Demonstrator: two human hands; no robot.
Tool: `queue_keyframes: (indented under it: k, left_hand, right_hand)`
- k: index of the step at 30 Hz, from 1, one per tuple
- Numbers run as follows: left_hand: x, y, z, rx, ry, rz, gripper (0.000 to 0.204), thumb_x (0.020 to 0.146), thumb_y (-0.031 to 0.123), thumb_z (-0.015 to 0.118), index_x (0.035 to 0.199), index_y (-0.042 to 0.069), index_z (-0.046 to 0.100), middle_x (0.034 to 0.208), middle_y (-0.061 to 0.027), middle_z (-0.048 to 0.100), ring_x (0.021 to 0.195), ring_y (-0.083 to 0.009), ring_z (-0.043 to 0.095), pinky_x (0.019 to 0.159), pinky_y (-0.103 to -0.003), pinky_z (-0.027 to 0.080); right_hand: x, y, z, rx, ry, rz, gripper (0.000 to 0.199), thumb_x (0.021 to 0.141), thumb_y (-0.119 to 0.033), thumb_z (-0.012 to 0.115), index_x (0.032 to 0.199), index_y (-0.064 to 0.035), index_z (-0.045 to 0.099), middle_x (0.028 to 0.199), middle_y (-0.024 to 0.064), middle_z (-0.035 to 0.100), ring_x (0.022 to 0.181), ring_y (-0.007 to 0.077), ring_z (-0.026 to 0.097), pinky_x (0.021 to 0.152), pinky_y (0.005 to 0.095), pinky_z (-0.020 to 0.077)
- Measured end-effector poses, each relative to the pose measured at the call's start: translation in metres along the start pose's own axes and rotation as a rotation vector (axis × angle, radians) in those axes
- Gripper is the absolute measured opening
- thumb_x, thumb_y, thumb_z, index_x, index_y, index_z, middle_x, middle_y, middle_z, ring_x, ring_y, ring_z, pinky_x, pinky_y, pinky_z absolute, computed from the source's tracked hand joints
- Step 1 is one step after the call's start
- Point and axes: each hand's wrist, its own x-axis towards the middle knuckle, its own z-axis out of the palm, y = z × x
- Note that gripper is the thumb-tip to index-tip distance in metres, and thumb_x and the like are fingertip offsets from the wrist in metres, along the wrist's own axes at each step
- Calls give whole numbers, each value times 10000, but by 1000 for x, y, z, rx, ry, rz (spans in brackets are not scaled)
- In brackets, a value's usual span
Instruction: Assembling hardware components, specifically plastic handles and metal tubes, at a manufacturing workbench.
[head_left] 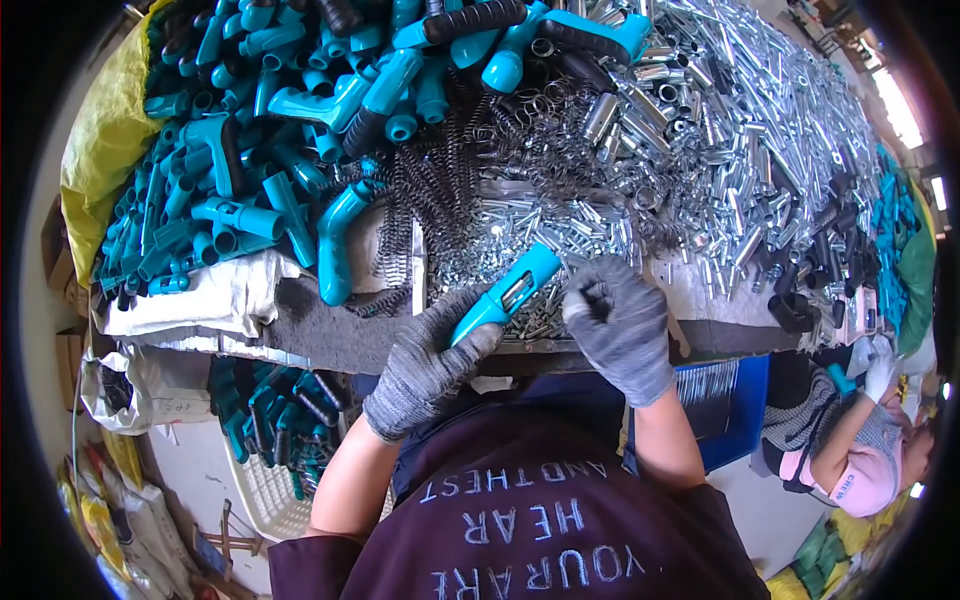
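Observation:
My left hand [424, 365], in a grey knitted glove, is wrapped round a teal tool housing [528, 275], a tube with a slot in its side. Metal shows inside the slot. The housing tilts up toward the far right, over the table's near edge. Just right of its far end, my right hand [622, 325] is closed, fingers curled toward the thumb. Whatever it may hold is too small or hidden to name. Beyond both hands lies a spread of small metal pins and screws [500, 230]. Dark coil springs [430, 190] lie to their left.
Teal pistol-grip housings [225, 150] heap up at the left and back. Metal rods and tubes [740, 150] pile at the right. A white basket of teal handles [245, 480] and a blue crate [745, 425] stand below the table edge. A co-worker [860, 450] works at the right.

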Motion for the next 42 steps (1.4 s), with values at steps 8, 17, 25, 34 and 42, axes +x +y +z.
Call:
queue_keyframes:
  k: [8, 17, 25, 34, 42]
  left_hand:
    - [-1, 3, 5, -79, -48, -34, 484, 928, 233, 679, 1335, 5, 550, 946, -26, 644, 707, -59, 557, 619, -237, 489]
    - [-3, 4, 5, -45, -40, -4, 458, 922, 228, 683, 1300, -5, 575, 892, -39, 653, 693, -68, 568, 622, -249, 494]
    - [-3, 0, 12, 238, 61, 186, 433, 918, 218, 675, 1260, -32, 590, 987, -141, 699, 840, -134, 644, 777, -307, 534]
    - [-5, 3, 22, 101, 54, 229, 429, 934, 198, 659, 1289, -23, 559, 895, -97, 694, 775, -100, 636, 717, -284, 530]
    - [-2, 11, 22, -25, -39, 160, 457, 946, 200, 654, 1337, -10, 545, 913, -51, 674, 744, -79, 605, 691, -264, 515]
  right_hand:
    - [-3, -16, 0, 82, -10, -244, 143, 810, -18, 710, 946, -47, 741, 871, 85, 716, 796, 179, 688, 706, 294, 535]
    - [0, -20, 6, -13, 81, -412, 131, 786, -78, 758, 915, -101, 752, 746, 48, 668, 589, 176, 589, 562, 315, 470]
    - [-1, -8, 9, -346, 190, -666, 203, 744, -106, 789, 938, -146, 742, 725, 28, 633, 610, 183, 614, 559, 322, 491]
    - [-8, -11, 25, 491, 246, 20, 279, 791, -227, 786, 985, -58, 677, 763, -18, 600, 739, 87, 576, 688, 260, 487]
    - [-5, 5, 24, 1033, -125, 279, 405, 875, -333, 697, 1128, -19, 659, 1068, 80, 663, 1000, 162, 607, 903, 324, 482]
